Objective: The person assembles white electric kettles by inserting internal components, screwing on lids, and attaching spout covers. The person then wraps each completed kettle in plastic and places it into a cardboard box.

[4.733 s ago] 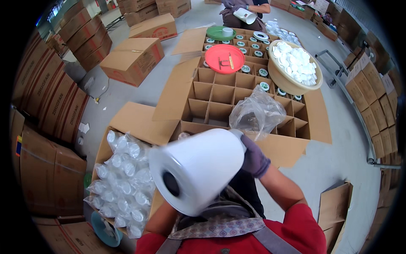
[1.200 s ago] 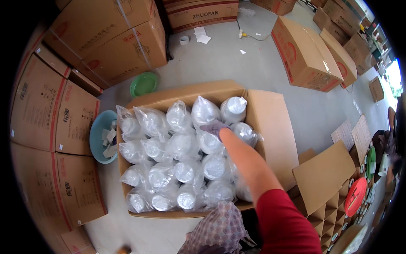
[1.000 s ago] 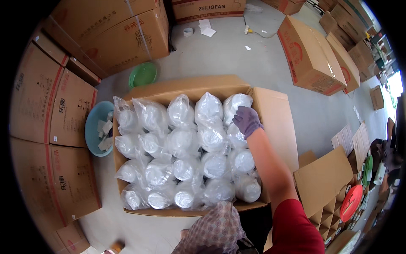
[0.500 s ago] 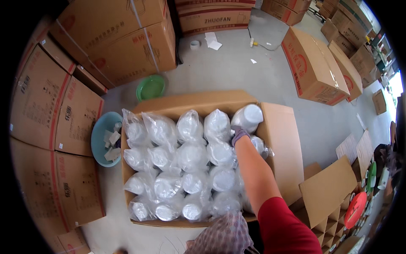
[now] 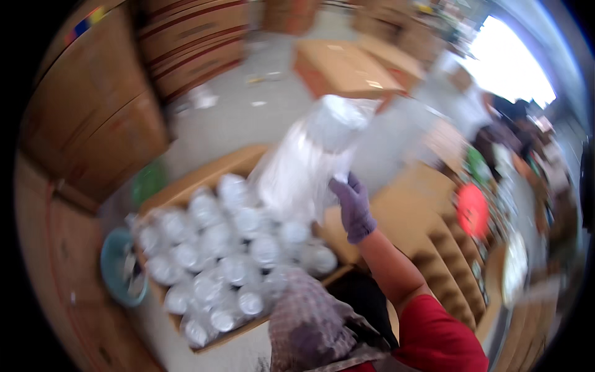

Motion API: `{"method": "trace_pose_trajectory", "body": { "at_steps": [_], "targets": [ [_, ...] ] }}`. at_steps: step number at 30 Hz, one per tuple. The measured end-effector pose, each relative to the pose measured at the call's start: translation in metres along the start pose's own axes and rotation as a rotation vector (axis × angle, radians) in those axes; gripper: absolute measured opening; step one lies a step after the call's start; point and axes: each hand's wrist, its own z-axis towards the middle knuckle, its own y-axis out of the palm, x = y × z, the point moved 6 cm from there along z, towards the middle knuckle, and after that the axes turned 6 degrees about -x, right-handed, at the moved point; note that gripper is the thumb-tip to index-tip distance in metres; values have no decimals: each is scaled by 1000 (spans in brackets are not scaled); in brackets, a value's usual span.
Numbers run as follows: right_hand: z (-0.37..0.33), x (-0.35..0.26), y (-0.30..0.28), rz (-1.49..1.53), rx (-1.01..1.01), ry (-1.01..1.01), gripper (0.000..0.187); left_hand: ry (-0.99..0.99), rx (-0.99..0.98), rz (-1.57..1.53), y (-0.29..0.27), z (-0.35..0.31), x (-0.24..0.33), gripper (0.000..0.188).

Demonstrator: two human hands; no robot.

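My right hand (image 5: 354, 208), in a purple glove, holds up a tall, clear plastic bag by its side. Inside the bag is a pale cylindrical container (image 5: 338, 124), its round end upward and tilted to the right; motion blurs it. Below and to the left stands an open cardboard carton (image 5: 183, 199) filled with rows of similar plastic-wrapped containers (image 5: 217, 240). The bag's lower part hangs over the carton's far right corner. A patterned cloth (image 5: 304, 322) covers part of the lower middle, and my left hand does not show.
Stacked cartons (image 5: 93, 93) rise on the left. A blue basin (image 5: 111, 266) and a green basin (image 5: 149, 183) sit beside the open carton. To the right are a carton with cardboard dividers (image 5: 437, 266) and a red disc (image 5: 472, 211). Closed cartons (image 5: 344, 65) stand farther back.
My right hand has lifted a wrapped container from the carton's far right corner and moved it right. The view has swung to the right and is blurred.
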Motion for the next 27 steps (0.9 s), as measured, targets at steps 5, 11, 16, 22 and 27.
{"method": "trace_pose_trajectory", "body": {
  "at_steps": [5,11,16,22,27],
  "targets": [
    [-190,-97,-122,-669,-379,-199,30,-82,30,-420,40,-14,43,71],
    [-375,-37,-173,37,-171,372,29,-163,-704,-750,124,-1,110,73],
    [-448,-87,-209,-813,193,168,44,-477,-988,-1135,214,-17,131,66],
    [-447,-148,-262,-1006,373,-463,33,-378,-1115,-846,312,-24,139,66],
    [-444,-183,-429,-28,1106,-615,25,-449,-1219,-955,340,-13,154,74]
  ]
}}
